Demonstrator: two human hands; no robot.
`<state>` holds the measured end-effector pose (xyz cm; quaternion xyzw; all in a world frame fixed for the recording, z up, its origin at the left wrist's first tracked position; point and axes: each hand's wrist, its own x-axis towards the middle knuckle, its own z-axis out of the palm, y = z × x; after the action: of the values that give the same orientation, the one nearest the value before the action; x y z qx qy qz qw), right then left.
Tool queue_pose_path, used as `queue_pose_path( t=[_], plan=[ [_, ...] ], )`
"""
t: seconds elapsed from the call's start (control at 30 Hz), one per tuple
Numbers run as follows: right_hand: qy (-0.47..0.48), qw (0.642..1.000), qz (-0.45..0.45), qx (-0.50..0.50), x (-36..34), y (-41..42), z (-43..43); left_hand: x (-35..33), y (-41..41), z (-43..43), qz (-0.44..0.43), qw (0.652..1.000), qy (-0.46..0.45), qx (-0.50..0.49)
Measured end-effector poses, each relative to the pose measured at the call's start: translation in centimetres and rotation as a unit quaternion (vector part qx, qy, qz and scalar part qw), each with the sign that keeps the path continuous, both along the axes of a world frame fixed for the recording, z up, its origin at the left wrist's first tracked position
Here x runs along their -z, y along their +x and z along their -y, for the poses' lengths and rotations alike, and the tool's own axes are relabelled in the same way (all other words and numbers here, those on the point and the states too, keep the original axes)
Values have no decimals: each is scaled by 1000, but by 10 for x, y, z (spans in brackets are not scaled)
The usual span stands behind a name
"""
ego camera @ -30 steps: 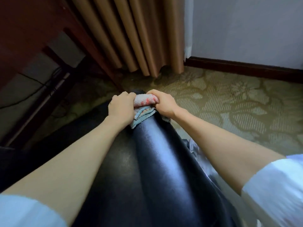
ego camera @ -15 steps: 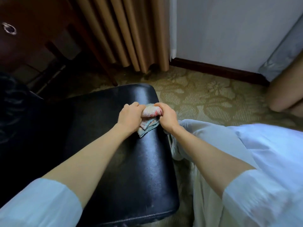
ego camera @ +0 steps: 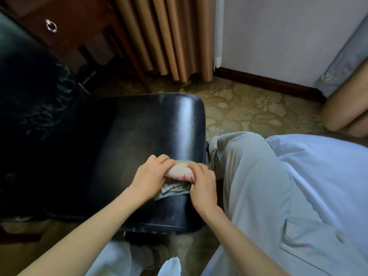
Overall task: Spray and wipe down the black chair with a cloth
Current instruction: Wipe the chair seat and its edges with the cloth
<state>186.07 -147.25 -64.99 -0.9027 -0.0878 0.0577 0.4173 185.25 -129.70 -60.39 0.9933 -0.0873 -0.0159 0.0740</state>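
The black chair (ego camera: pixel 143 132) fills the left and middle of the view, its shiny leather seat facing up and its dark backrest at the far left. A bunched cloth (ego camera: pixel 179 174), pale with red and teal patches, lies on the seat near its right front corner. My left hand (ego camera: pixel 149 176) presses on the cloth's left side and my right hand (ego camera: pixel 201 184) grips its right side. Both hands hold the cloth against the leather. No spray bottle is in view.
My bent leg in light grey trousers (ego camera: pixel 258 176) is right beside the chair's right edge. A dark wooden desk with a ring pull (ego camera: pixel 51 26) stands at the back left, tan curtains (ego camera: pixel 169 36) behind, patterned carpet (ego camera: pixel 249 110) beyond. Another person's limb (ego camera: pixel 344 114) shows at the far right.
Both hands have drawn the cloth along the seat from its far edge toward the near right corner. The view has pulled back and tilted down, showing the whole seat and my leg.
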Motion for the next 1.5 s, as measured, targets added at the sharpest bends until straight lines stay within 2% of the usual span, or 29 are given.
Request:
queue_pose_path(
  t=[0.13, 0.23, 0.43, 0.7, 0.83, 0.97, 1.23, 1.5],
  plan=[
    [-39, 997, -38, -45, -11, -64, 3, -7, -69, -4, 3, 1000, -12, 3],
    [-67, 996, -11, -49, -13, -95, 1, -9, -108, -4, 2, 1000, -22, -2],
    [-68, 996, -32, -39, -6, -124, -2, -6, -135, 7, 17, 997, -66, -28],
    [-37, 997, -29, -62, -3, -108, 3, -2, -119, 11, 0, 999, -44, -27],
    [-13, 999, -4, -42, 2, -93, 3, 0, -100, 11, 42, 998, -40, -38],
    [-3, 999, -21, -36, 1, -61, -1, 3, -66, 9, 53, 996, -33, -56],
    [2, 1000, 26, 0, 8, 25, -21, 5, 18, 0, 37, 994, -40, -98],
    [-4, 1000, 7, -29, 1, 67, -15, 2, 44, 9, 44, 990, -54, -120]
  ],
)
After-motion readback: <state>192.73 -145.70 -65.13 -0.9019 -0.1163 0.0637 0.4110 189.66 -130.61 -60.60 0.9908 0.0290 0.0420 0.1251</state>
